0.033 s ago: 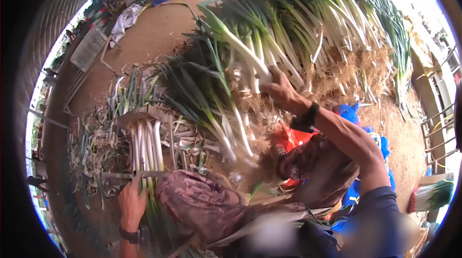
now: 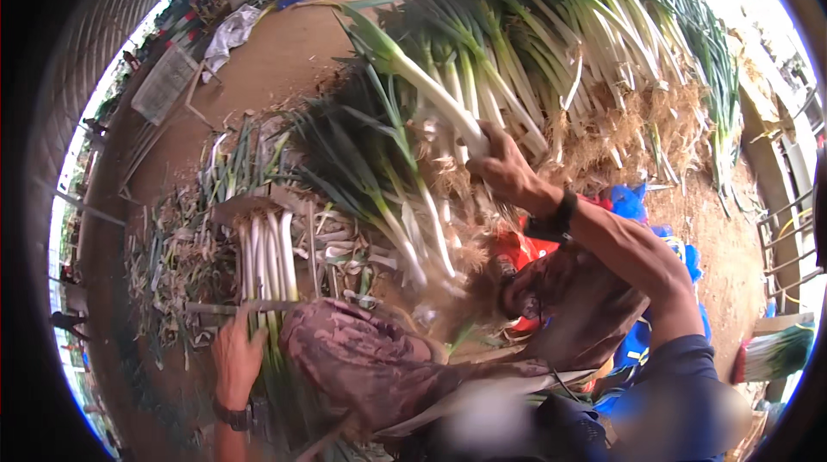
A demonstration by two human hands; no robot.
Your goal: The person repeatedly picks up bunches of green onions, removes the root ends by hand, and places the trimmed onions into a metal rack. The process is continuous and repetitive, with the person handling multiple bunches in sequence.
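My right hand (image 2: pixel 508 171) is closed around the white lower stalk of a leek (image 2: pixel 431 90), held up at a slant with its green top toward the far left. Behind it lies a big heap of leeks (image 2: pixel 551 23), roots toward me. My left hand (image 2: pixel 236 360) is beside a row of trimmed leeks (image 2: pixel 267 255) lying in a wooden frame, its fingers apart near the frame's near crossbar (image 2: pixel 226 308). Root ends of that row rest against the frame's far board (image 2: pixel 250 204). A smaller pile of leeks (image 2: pixel 379 204) lies between my hands.
Leaf and stalk scraps (image 2: pixel 172 264) litter the ground at left. My knee in patterned cloth (image 2: pixel 353 359) is beside the frame. Red and blue bags (image 2: pixel 633 204) lie under my right arm. A tied leek bundle (image 2: pixel 771 354) sits far right; a grey crate (image 2: pixel 164 85) stands far left.
The green top of the leek in my right hand has tipped slightly left. The whole view has shifted a little; both hands otherwise keep their places.
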